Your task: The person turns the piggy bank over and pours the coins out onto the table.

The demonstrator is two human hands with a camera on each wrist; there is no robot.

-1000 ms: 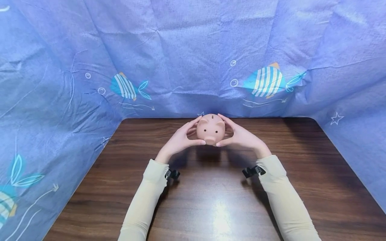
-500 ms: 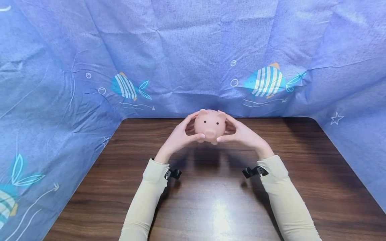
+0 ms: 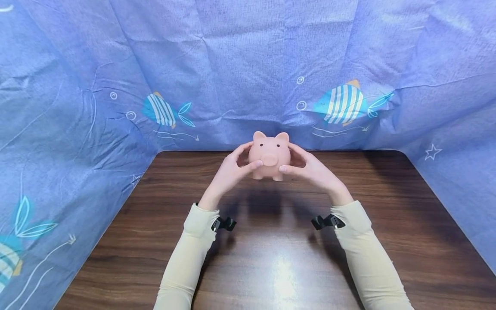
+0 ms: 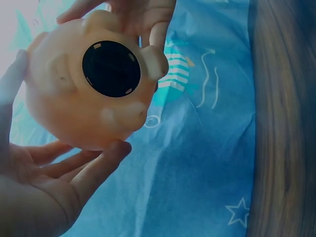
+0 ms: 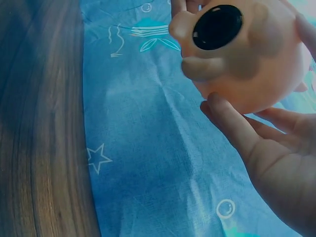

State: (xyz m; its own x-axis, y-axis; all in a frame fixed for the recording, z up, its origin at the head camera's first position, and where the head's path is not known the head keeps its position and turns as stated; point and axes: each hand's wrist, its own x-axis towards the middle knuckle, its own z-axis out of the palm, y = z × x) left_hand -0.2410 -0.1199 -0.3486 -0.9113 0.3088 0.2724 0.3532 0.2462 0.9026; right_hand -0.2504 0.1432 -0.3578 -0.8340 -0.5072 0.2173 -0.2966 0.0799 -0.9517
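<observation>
A pink piggy bank [image 3: 270,153] is held up above the far part of the table, its snout and two dark eyes facing the head camera. My left hand [image 3: 229,168] grips its left side, thumb at the front near the snout and fingers round the back. On the other side my right hand [image 3: 315,171] holds it the same way, thumb low on the front. Both wrist views look at the underside, where a round black plug [image 4: 111,68] sits among the stubby feet. The fingertips behind the body are partly hidden in the head view.
The brown wooden table [image 3: 162,258] stretches out below the arms. A blue cloth [image 3: 248,64] printed with striped fish hangs behind the table and along its sides. A black camera mount [image 3: 224,224] sits on the left wrist, another [image 3: 327,221] on the right.
Both hands have raised the piggy bank slightly and tipped it, so its face, previously angled down with the top slot showing, now points at the head camera and its feet show.
</observation>
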